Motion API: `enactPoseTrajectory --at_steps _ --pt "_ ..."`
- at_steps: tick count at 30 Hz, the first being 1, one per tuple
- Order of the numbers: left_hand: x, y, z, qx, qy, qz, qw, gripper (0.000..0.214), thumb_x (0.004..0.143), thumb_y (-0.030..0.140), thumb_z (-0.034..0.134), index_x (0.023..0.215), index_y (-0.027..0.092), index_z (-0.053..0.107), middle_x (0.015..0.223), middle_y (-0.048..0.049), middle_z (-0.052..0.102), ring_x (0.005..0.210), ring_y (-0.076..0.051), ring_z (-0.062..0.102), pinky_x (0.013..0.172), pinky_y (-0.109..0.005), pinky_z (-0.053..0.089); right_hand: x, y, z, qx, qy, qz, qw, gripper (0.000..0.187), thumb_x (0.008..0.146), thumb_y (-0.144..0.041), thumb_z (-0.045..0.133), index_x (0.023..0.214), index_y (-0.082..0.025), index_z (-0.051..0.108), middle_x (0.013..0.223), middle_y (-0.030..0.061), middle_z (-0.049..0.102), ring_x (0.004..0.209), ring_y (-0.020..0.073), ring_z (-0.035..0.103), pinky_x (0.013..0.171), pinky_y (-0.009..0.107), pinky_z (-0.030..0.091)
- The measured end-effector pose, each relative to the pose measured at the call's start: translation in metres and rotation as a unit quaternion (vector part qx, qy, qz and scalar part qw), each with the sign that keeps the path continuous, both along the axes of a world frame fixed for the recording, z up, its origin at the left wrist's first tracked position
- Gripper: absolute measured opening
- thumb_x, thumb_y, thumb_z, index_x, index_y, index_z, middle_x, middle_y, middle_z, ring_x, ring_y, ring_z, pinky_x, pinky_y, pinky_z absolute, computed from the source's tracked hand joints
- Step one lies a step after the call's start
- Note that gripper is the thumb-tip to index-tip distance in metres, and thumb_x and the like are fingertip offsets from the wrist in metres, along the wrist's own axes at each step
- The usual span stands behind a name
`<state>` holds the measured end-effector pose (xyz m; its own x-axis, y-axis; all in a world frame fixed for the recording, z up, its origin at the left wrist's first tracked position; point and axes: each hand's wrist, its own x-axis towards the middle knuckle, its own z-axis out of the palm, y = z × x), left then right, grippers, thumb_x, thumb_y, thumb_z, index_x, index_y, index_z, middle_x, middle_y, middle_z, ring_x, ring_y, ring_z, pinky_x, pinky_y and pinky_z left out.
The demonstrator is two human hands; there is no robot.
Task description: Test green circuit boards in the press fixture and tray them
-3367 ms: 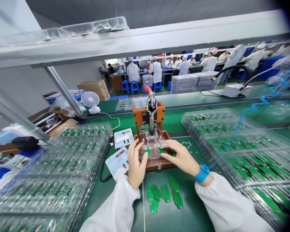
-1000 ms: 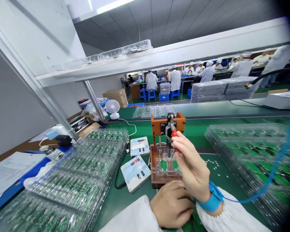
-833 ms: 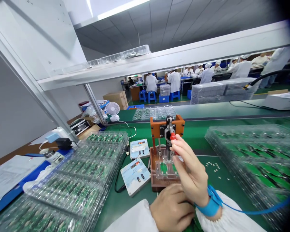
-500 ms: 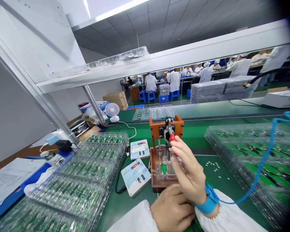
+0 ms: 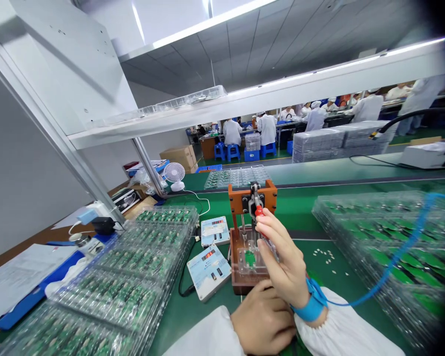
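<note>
My right hand (image 5: pixel 284 262), with a blue wrist strap (image 5: pixel 313 301), has its fingers around the red handle (image 5: pixel 259 211) of a toggle clamp on a test fixture (image 5: pixel 250 281). The fixture has an orange top frame and a brown base. A small green circuit board (image 5: pixel 249 257) lies in its clear plate. My left hand (image 5: pixel 264 316) rests in front of the base, below my right hand, with its fingers curled; what they hold, if anything, is hidden. Some green pieces partly show behind and under my hands.
Two display boxes (image 5: pixel 209 273) stand left of the fixture. Stacked clear trays of boards (image 5: pixel 126 267) lie at left, more trays (image 5: pixel 378 237) at right. Small pale pieces (image 5: pixel 328 254) are scattered nearby. A blue cord (image 5: pixel 389 269) crosses the right side. People in white work behind.
The camera view has shifted slightly. My right hand stays on the red handle, and my left hand stays by the base. The digits on the nearer display box differ.
</note>
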<state>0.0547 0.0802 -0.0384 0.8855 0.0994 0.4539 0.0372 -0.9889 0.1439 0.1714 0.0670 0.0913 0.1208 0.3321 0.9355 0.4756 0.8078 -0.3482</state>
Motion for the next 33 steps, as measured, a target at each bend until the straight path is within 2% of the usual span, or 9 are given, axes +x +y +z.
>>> enactPoseTrajectory --at_steps 4,8,10,13,15,17,20,26,33 --pt "0.000 -0.008 0.015 -0.121 -0.092 -0.025 0.988 0.024 0.097 0.036 0.054 0.088 0.019 0.070 0.099 -0.0052 0.077 0.105 -0.020 0.070 0.104 -0.037 0.048 0.000 -0.001 0.001 0.003 0.001 0.003 1.000 0.064 0.096 0.006 0.050 0.148 -0.030 0.054 0.149 0.0017 0.059 0.147 0.0207 0.047 0.123 0.038 0.044" --pt "-0.028 -0.012 0.065 -0.249 -0.190 -0.042 0.949 0.019 0.096 0.035 0.063 0.091 0.019 0.072 0.094 -0.0054 0.078 0.092 -0.019 0.072 0.089 -0.032 0.054 0.000 0.000 0.002 -0.001 -0.003 -0.006 1.000 0.063 0.096 0.005 0.051 0.148 -0.031 0.054 0.147 0.0019 0.060 0.147 0.0210 0.048 0.123 0.039 0.045" --pt "-0.052 0.003 0.091 -0.288 -0.182 0.017 0.940 0.020 0.098 0.031 0.064 0.083 0.020 0.070 0.082 -0.0030 0.075 0.082 -0.017 0.070 0.082 -0.030 0.054 0.001 0.001 0.001 -0.003 -0.005 0.000 1.000 0.064 0.097 0.004 0.051 0.149 -0.032 0.053 0.148 0.0020 0.059 0.148 0.0216 0.047 0.123 0.040 0.045" --pt "-0.084 0.047 0.114 -0.239 -0.109 0.222 0.939 0.019 0.099 0.030 0.062 0.085 0.020 0.071 0.092 -0.0053 0.075 0.090 -0.021 0.069 0.086 -0.036 0.054 0.001 0.002 -0.002 -0.010 -0.004 0.011 1.000 0.064 0.098 0.003 0.050 0.150 -0.033 0.052 0.151 0.0021 0.058 0.149 0.0228 0.045 0.123 0.043 0.044" --pt "-0.097 0.081 0.116 -0.183 -0.002 0.329 0.927 0.018 0.089 0.023 0.071 0.107 0.020 0.073 0.121 -0.0109 0.072 0.120 -0.029 0.064 0.107 -0.047 0.049 0.002 0.003 -0.003 -0.012 -0.002 0.012 1.000 0.064 0.098 0.002 0.050 0.151 -0.034 0.051 0.152 0.0020 0.057 0.150 0.0233 0.044 0.123 0.044 0.044" --pt "-0.101 0.109 0.112 -0.154 0.151 0.385 0.897 0.066 0.071 0.026 0.089 0.133 0.022 0.067 0.159 -0.0165 0.044 0.152 -0.042 0.031 0.124 -0.060 0.029 0.002 0.004 -0.004 -0.008 -0.003 0.009 1.000 0.064 0.098 0.001 0.050 0.151 -0.034 0.050 0.152 0.0023 0.057 0.150 0.0240 0.044 0.122 0.045 0.045" --pt "-0.097 0.133 0.106 -0.158 0.331 0.382 0.848 0.115 0.058 0.049 0.096 0.157 0.023 0.044 0.172 -0.0174 0.004 0.157 -0.046 -0.007 0.127 -0.065 0.011 0.002 0.004 -0.004 -0.008 -0.008 0.005 1.000 0.062 0.098 0.000 0.050 0.151 -0.034 0.051 0.152 0.0034 0.057 0.150 0.0253 0.045 0.121 0.047 0.047" --pt "-0.090 0.143 0.103 -0.150 0.442 0.356 0.809 0.138 0.054 0.077 0.086 0.164 0.021 0.026 0.172 -0.0171 -0.002 0.157 -0.046 -0.010 0.126 -0.066 0.008 0.002 0.004 -0.003 -0.005 -0.011 0.005 1.000 0.061 0.099 -0.001 0.049 0.151 -0.034 0.051 0.149 0.0048 0.059 0.149 0.0262 0.046 0.120 0.049 0.048" --pt "-0.085 0.146 0.102 -0.149 0.460 0.354 0.801 0.141 0.052 0.076 0.087 0.165 0.020 0.025 0.172 -0.0182 -0.002 0.156 -0.048 -0.010 0.126 -0.067 0.009 0.002 0.004 -0.004 -0.005 -0.017 0.012 1.000 0.064 0.099 0.000 0.048 0.153 -0.034 0.047 0.151 0.0051 0.058 0.151 0.0261 0.043 0.122 0.050 0.046"
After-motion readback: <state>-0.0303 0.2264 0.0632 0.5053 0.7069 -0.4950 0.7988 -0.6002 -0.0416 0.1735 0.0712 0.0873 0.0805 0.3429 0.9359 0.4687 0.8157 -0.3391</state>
